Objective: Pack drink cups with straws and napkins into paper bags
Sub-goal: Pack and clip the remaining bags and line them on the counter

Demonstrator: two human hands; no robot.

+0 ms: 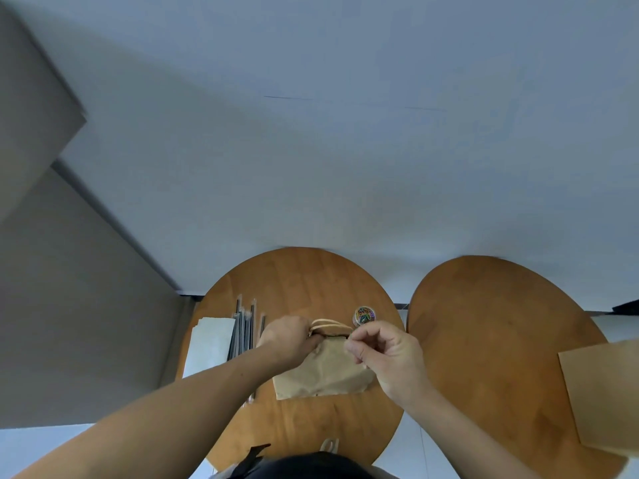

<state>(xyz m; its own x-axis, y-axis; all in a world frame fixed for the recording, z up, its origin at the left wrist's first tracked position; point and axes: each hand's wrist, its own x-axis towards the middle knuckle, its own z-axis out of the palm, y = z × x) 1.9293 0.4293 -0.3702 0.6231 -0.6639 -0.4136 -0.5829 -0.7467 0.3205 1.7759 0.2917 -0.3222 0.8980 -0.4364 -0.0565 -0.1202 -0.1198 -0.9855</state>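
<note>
A crumpled brown paper bag (325,371) with pale twisted-paper handles (328,324) stands on the nearer round wooden table (304,278), and both hands are working at its top. The left hand (290,340) has its fingers curled over the bag's left upper corner by the handles, gripping it. The right hand (390,354) pinches the rim at the bag's right upper corner between thumb and forefinger. Only a dark slit of the mouth shows between them, and whether a cup is inside is hidden. Just left of the bag lies a bundle of dark straws in clear wrappers (245,337), with a stack of white paper napkins (207,344) farther left again. Just behind the bag's right corner sits a small clear jar of coloured paper clips (363,315). Well to the bag's right, a second flat brown bag (601,392) lies on another round wooden table (484,340). The step in hand looks like handling the mouth of the bag, either spreading it or drawing it closed. If it is opening, the next move calls for pulling the two corners apart evenly so the thin paper does not tear, then freeing one hand to reach left for a straw and napkin.
</note>
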